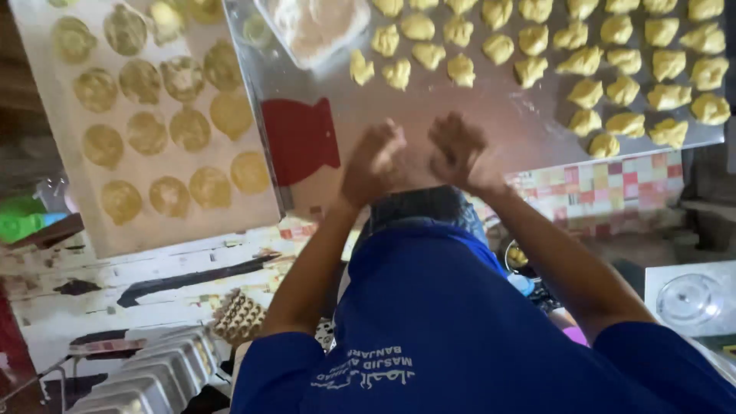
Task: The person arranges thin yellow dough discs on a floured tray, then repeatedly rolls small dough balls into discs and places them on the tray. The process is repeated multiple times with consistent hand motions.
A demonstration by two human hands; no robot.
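My left hand [373, 159] and my right hand [458, 148] are raised close together over the near edge of a shiny metal tray [498, 115], with the fingers curled and blurred. Whether a piece of dough lies between them is hidden. Several rough yellow dough lumps [586, 93] lie in rows on the far and right part of the tray. A clear container of pale dough [314, 27] sits at the tray's far left. To the left, a pale sheet [61, 199] carries several flattened round dough discs [146, 132].
A red shape [300, 138] shows by the tray's left corner. A checked cloth [606, 184] lies under the tray's right side. Below are an egg carton [239, 314], metal moulds [153, 376], and a glass lid [690, 299]. A green object [19, 221] sits at far left.
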